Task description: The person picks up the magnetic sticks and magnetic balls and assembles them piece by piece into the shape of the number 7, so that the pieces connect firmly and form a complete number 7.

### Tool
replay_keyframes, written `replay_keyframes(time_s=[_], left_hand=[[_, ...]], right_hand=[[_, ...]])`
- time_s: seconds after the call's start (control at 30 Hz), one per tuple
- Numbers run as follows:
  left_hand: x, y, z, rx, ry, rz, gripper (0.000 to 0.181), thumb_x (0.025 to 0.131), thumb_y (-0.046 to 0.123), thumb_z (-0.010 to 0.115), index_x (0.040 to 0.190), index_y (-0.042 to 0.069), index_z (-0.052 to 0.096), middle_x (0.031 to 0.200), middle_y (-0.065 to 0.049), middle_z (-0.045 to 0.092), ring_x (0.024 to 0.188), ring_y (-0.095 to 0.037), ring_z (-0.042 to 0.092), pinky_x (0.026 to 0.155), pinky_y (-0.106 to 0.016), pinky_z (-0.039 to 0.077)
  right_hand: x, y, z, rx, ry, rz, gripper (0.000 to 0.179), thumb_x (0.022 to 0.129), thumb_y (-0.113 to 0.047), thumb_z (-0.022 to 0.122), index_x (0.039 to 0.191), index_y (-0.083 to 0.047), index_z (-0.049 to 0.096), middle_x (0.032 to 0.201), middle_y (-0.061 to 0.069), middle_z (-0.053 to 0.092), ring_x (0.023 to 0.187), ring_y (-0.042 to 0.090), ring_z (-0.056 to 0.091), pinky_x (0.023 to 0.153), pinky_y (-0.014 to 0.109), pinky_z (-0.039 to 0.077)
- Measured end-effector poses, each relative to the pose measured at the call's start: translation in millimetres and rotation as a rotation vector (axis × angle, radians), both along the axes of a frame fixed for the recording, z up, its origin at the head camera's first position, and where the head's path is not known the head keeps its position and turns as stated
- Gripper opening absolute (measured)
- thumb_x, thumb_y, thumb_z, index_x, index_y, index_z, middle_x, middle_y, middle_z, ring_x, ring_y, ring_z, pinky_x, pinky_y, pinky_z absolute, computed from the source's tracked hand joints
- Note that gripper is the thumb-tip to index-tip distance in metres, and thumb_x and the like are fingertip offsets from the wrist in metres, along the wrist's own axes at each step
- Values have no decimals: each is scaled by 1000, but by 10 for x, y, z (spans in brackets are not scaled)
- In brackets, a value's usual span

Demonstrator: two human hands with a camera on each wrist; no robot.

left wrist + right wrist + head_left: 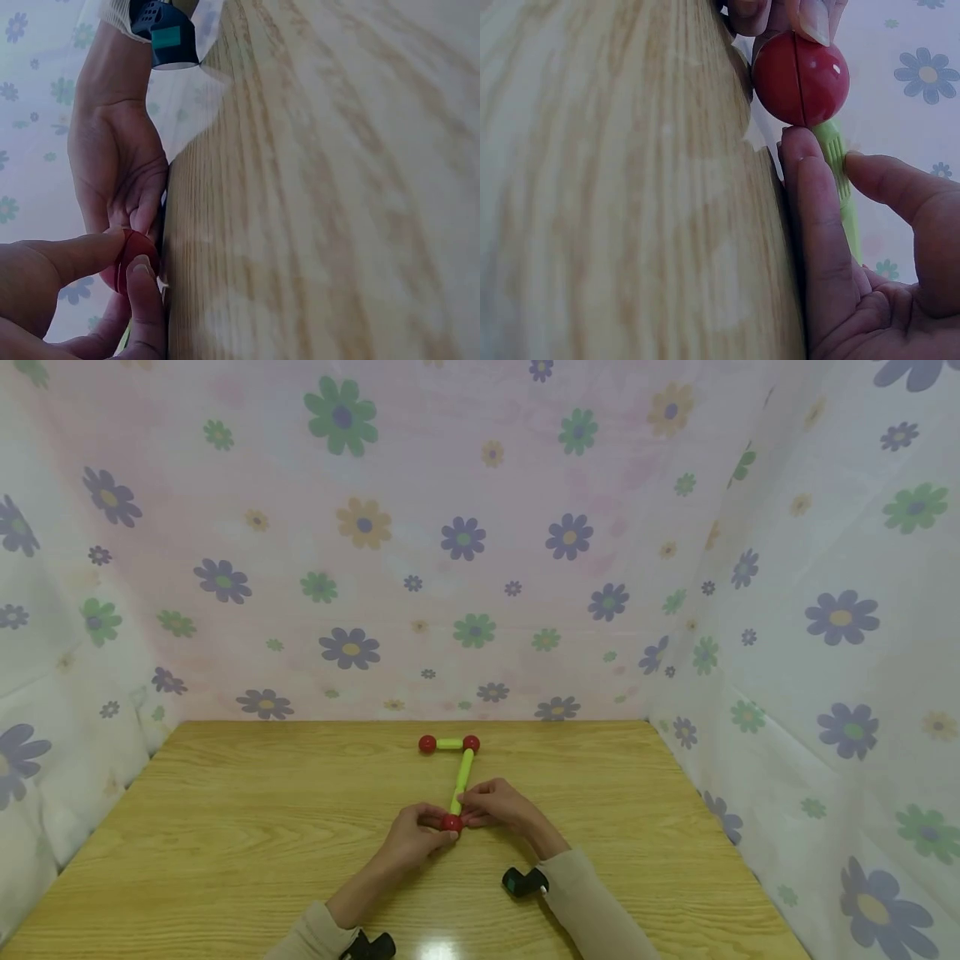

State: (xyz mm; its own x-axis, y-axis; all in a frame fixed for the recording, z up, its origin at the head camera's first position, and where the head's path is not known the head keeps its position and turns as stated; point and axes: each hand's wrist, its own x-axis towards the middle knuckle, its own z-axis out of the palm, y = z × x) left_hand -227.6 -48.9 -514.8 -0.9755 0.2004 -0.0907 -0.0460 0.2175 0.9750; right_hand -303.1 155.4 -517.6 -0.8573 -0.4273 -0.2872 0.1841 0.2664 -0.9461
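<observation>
Near the middle of the table, my left hand pinches a glossy red ball between thumb and fingers. From that ball a long yellow-green rod runs away to a second red ball. My right hand grips this rod close to its near end, thumb on one side and fingers on the other. In the right wrist view the held ball has a dark seam, and the ribbed rod end meets it. Fingers partly cover the ball in the left wrist view.
A short yellow-green rod extends left from the far ball to a third red ball, near the back edge of the wooden table. Floral cloth hangs behind and at both sides. Black wrist devices sit at both sleeves.
</observation>
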Motion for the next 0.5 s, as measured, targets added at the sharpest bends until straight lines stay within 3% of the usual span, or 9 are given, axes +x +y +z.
replay_keyframes(time_s=[0.23, 0.5], left_hand=[[-12, -15, -12, 19, -17, 19, 39, 88, 6, 82, 119, -9, 65, 105, -17, 69, 73, -14, 65, 61, -30, 54], [-30, -45, -33, 38, -12, 23, 37, 86, 5, 83, 118, -7, 67, 105, -15, 72, 79, -14, 67, 64, -30, 55]], right_hand=[[22, 19, 19, 6, 10, 14, 32, 104, -20, 63, 116, 9, 70, 91, 6, 75, 80, 9, 72, 76, 24, 60], [29, 6, 16, 0, 5, -3, 35, 104, -19, 61, 123, 10, 68, 94, 7, 76, 82, 11, 73, 77, 25, 61]])
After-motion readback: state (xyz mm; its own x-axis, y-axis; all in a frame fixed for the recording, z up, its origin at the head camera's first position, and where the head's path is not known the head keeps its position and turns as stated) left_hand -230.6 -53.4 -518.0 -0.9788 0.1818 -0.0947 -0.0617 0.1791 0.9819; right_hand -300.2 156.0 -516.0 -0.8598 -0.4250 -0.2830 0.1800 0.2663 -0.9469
